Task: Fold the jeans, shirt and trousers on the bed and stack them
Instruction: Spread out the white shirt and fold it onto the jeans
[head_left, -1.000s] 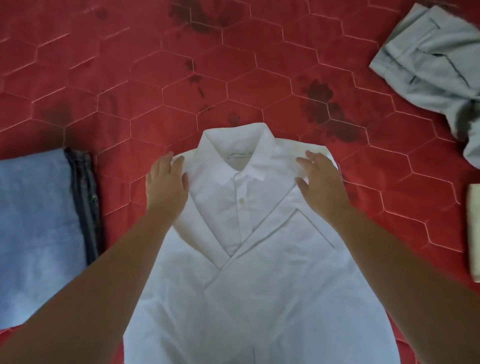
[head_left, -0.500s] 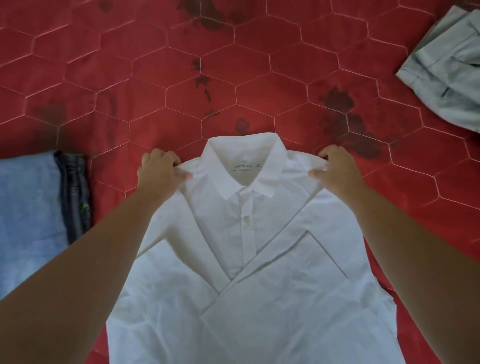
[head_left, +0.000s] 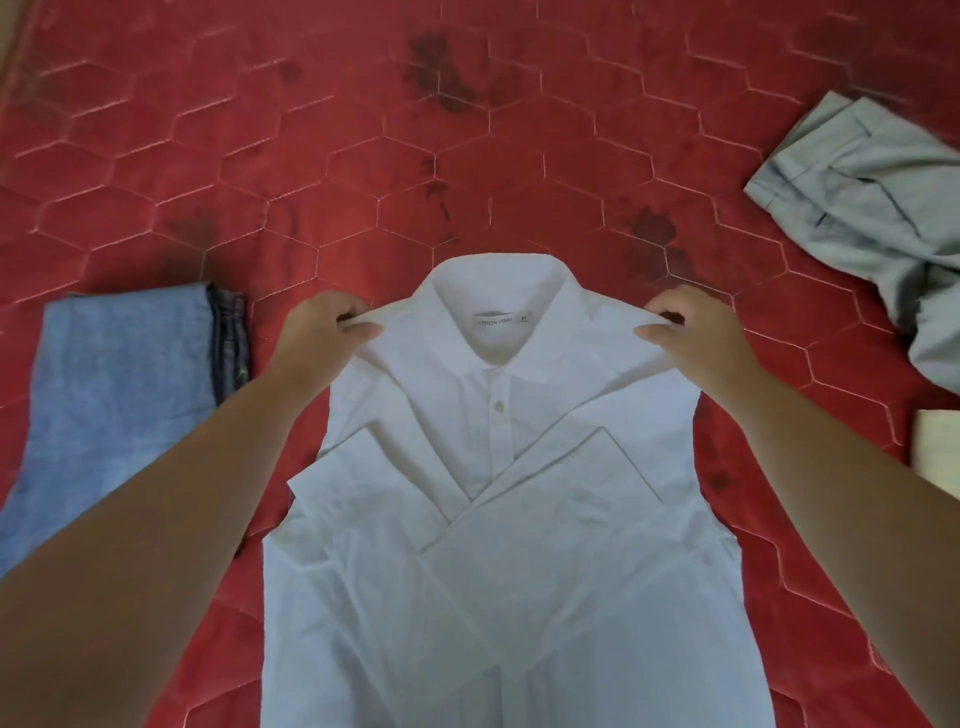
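- The quilted red bed (head_left: 322, 156) stretches open beyond the collar — folded jeans (head_left: 119, 405) lie left, crumpled grey trousers (head_left: 872, 208) at the right edge.
- The white shirt (head_left: 498, 545) lies centred, front up, sleeves crossed.
- The left hand (head_left: 317, 338) and the right hand (head_left: 696, 332) each pinch a shoulder, fingers curled.

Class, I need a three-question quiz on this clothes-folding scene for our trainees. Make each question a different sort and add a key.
1. True or false: both sleeves of the shirt are folded across its front.
2. Where do the left hand and the right hand pinch the shirt? A) the hem B) the shoulders C) the cuffs
3. Fill in: the grey trousers lie on the red bed to the person's ____.

Key: 1 true; 2 B; 3 right.
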